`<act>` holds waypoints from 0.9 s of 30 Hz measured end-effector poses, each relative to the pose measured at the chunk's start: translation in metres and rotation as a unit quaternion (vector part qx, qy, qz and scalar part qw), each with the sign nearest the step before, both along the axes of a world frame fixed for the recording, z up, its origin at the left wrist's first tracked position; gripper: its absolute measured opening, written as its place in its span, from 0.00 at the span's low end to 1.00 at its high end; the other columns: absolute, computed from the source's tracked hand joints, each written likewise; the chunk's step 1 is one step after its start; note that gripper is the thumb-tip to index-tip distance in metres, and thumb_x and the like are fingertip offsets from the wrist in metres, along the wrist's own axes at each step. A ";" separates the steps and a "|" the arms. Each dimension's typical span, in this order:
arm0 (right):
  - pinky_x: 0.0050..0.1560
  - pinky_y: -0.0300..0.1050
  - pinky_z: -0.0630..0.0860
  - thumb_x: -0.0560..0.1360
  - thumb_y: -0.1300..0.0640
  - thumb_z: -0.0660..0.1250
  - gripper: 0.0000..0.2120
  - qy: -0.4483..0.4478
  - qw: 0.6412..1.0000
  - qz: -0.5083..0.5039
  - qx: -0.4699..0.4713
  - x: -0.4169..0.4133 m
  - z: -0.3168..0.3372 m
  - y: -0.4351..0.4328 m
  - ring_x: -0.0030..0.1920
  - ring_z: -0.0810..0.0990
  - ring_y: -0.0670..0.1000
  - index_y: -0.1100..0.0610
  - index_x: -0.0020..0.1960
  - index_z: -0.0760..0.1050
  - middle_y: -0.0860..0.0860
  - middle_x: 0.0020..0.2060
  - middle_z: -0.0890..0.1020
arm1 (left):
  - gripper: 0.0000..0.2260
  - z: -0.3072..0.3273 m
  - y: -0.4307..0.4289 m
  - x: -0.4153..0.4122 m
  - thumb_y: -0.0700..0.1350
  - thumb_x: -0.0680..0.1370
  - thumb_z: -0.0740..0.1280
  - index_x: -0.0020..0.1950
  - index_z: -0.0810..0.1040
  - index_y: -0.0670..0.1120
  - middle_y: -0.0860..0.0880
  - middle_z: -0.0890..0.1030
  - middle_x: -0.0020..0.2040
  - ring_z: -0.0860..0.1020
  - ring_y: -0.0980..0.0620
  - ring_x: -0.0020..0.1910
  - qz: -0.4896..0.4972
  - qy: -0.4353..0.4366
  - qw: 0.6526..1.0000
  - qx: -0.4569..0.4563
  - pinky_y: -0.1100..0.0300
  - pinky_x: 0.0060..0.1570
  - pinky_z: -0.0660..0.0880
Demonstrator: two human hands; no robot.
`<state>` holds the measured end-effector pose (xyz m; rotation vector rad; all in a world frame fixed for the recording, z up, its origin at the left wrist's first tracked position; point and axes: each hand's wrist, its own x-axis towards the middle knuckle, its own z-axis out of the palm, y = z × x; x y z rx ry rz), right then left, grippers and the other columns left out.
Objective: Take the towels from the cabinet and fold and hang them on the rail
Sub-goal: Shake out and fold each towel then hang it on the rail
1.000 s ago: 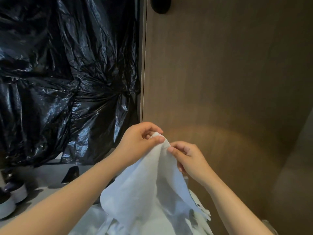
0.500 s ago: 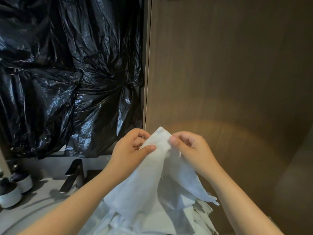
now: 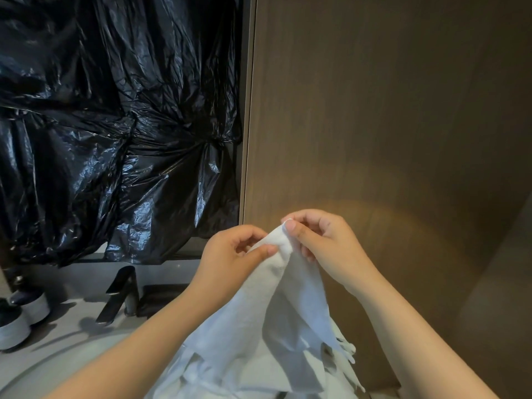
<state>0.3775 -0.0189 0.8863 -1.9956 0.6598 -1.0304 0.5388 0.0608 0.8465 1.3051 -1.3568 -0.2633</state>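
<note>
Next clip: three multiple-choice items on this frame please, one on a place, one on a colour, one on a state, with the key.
1. What lies left of the wooden panel?
A) black plastic sheeting
B) a mirror
C) a window

2. What colour is the towel?
A) red
B) white
C) green

3. How is the towel held?
A) by one hand only
B) lying flat, untouched
C) pinched near its top by both hands

Key: 1 A, crinkled glossy sheeting covers that side. 2 B, the cloth is plain white. 3 C, the left hand and right hand both pinch its raised end.
</note>
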 end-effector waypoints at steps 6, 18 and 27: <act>0.33 0.33 0.73 0.78 0.56 0.67 0.06 0.003 1.000 -0.020 -0.004 0.000 0.002 0.000 0.29 0.74 0.41 0.53 0.44 0.82 0.42 0.28 0.78 | 0.02 -0.003 -0.002 0.000 0.44 0.73 0.74 0.42 0.84 0.51 0.52 0.82 0.36 0.77 0.54 0.35 -0.022 -0.008 1.000 0.000 0.58 0.36 0.74; 0.37 0.33 0.75 0.79 0.57 0.66 0.08 -0.102 0.985 -0.129 -0.052 -0.019 0.040 -0.042 0.30 0.75 0.41 0.51 0.43 0.81 0.52 0.32 0.79 | 0.09 -0.022 -0.009 0.025 0.50 0.74 0.73 0.38 0.84 0.45 0.45 0.77 0.31 0.71 0.57 0.30 0.013 -0.109 0.990 0.087 0.59 0.34 0.70; 0.45 0.38 0.76 0.80 0.53 0.65 0.11 -0.112 0.967 -0.228 -0.027 -0.043 0.065 -0.081 0.33 0.77 0.43 0.50 0.39 0.80 0.51 0.33 0.79 | 0.23 -0.022 -0.014 0.043 0.50 0.75 0.71 0.25 0.62 0.52 0.53 0.63 0.27 0.65 0.56 0.29 0.021 -0.246 0.959 0.140 0.61 0.33 0.61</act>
